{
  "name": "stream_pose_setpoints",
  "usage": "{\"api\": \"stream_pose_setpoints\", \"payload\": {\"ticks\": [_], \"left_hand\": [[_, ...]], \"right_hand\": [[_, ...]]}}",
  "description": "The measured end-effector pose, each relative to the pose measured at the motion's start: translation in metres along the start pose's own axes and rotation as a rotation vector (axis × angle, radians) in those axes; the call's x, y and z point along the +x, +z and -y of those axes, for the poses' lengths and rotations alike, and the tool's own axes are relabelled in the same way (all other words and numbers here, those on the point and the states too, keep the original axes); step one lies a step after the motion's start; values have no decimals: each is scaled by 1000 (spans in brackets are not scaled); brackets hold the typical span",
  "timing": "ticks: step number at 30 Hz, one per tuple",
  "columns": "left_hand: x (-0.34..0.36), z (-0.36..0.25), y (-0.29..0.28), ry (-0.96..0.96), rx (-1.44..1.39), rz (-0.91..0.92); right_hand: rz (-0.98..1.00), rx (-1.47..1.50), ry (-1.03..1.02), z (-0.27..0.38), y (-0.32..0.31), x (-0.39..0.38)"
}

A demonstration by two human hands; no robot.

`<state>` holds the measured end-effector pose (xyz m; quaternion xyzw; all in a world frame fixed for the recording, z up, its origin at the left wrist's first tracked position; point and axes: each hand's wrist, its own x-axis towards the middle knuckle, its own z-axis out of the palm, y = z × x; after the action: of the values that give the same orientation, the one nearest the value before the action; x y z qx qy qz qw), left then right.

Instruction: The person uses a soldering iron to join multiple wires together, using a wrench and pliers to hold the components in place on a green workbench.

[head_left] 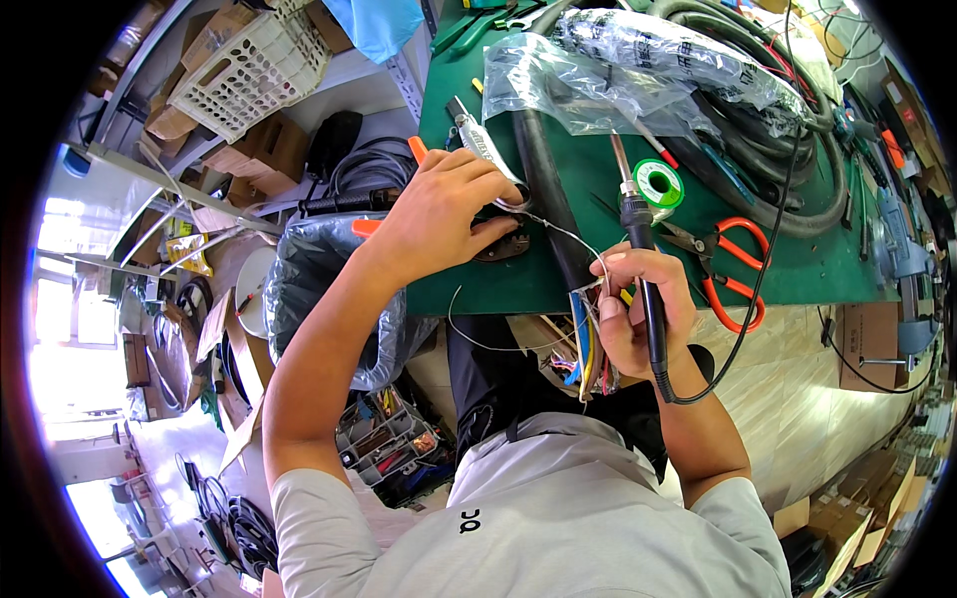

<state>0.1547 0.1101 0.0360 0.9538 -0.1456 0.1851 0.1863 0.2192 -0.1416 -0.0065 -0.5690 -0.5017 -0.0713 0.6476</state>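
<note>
My left hand (439,209) is closed at the fingertips on a thin silvery wire (566,231), which runs across to my right hand. A loose length of it loops below the bench edge. My right hand (653,304) holds a soldering iron (636,214), its tip pointing away from me, while thumb and finger pinch near the end of a thick black cable (546,189). Several coloured wires (588,344) hang from that cable end over the edge. Orange-handled pliers (503,245) lie partly hidden under my left hand, beside a grey utility knife (477,138).
On the green bench (812,264) lie a green solder spool (659,185) and red-handled scissors (733,274). Plastic wrap (588,80) and coiled black cable (827,189) fill the back. The iron's cord (768,249) loops at right. A plastic-lined bin (329,269) stands at left.
</note>
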Motion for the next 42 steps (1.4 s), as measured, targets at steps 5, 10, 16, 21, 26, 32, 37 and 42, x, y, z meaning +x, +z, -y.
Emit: {"api": "stream_pose_setpoints", "payload": {"ticks": [5,10,16,21,26,32,37,42], "left_hand": [[3,0,4,25,10,-2],[1,4,5,44,64,-76],[-6,3,-3,54,51,-106],[-17,3,-9,41,30,-82],[-26,2,-15,-11,-46,-29],[-37,9,-18,-167,-264,-12],[-41,17,-22,-266,-431,69],[-36,20,-27,-161,-250,115]], "right_hand": [[-7,-3,-15,0,-1,1],[37,-16,-3,2,-3,1],[59,-20,2,1,-4,0],[66,-59,40,5,-4,0],[-47,-141,47,3,1,2],[-63,-144,138,7,4,6],[-35,-259,160,8,5,8],[7,-303,169,8,6,9]]}}
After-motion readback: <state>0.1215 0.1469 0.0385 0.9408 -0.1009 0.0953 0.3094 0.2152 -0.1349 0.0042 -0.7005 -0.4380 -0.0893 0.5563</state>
